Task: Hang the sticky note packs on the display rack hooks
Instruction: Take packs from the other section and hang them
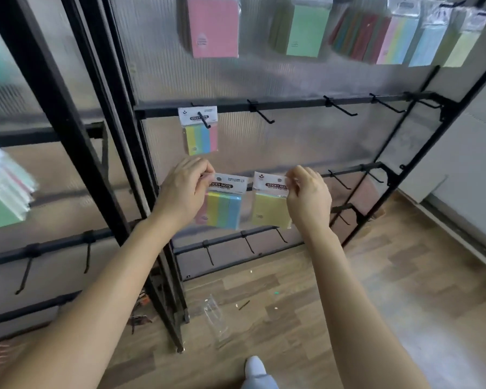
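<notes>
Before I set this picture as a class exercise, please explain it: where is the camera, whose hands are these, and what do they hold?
There is no machine here. The single picture comes from a wide-angle camera worn on a person's head, looking forward and down, so the two bare arms are the wearer's own. In front stands a black rack with rows of hooks. The left hand pinches the top of a striped pack of sticky notes. The right hand pinches a yellow pack. Neither pack is on a hook yet. A hung pack already sits just above the left hand, and the hook to its right is free. More top packs hang on the highest row. On the wooden floor lies a clear wrapper, and a shoe shows at the bottom edge.
</notes>
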Action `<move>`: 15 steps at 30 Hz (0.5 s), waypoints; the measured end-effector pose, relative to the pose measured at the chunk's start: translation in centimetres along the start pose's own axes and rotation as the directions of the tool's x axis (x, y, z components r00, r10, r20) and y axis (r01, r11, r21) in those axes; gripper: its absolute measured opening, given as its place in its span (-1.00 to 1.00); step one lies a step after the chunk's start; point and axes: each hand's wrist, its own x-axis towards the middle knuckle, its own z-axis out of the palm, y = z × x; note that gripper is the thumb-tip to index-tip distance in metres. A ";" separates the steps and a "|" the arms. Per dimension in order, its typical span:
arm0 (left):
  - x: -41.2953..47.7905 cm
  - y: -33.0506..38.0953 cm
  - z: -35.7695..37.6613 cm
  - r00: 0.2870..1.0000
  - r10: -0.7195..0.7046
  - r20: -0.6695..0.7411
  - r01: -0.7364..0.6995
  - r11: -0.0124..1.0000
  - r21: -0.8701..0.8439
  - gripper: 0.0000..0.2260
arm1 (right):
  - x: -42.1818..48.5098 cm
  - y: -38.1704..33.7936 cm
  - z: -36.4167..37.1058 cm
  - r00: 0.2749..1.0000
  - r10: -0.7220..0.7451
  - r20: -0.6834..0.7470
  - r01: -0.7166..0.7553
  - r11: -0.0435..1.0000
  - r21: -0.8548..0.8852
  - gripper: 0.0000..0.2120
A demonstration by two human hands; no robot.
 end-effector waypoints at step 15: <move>5.8 -1.9 4.5 0.952 -0.237 -0.195 0.275 0.941 0.199 -0.91 | 9.6 5.0 7.3 0.936 -0.350 0.035 0.335 0.916 0.219 -0.82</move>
